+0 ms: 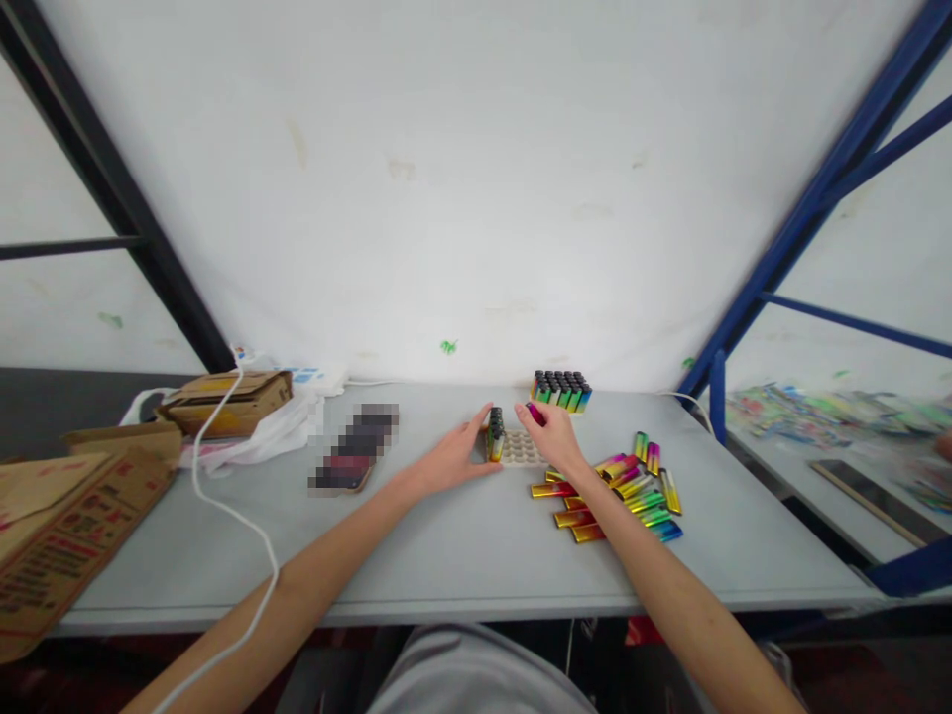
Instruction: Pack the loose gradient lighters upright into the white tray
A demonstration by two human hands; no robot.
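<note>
A pale tray (pixel 525 448) with rows of round holes lies on the table in front of me. Along its left end stands a row of shiny, colourful lighters (pixel 496 436) with dark tops. My left hand (pixel 465 451) grips this end, fingers at the far side and thumb at the near side. Over the tray's right part, my right hand (pixel 551 433) pinches a magenta lighter (pixel 535 413). Loose lighters (pixel 629 486) in gold, red, pink, green and blue lie heaped beneath and beside my right forearm. Behind the tray, a block of upright lighters (pixel 561 393) stands near the wall.
A pixelated phone-like object (pixel 355 451) lies to the left on the grey table (pixel 446 555). Cardboard boxes (pixel 81 516), a plastic bag (pixel 275 431) and a white cable (pixel 245 521) occupy the far left. Blue frame bars (pixel 788 218) rise at the right, beyond which another phone (pixel 870 496) lies.
</note>
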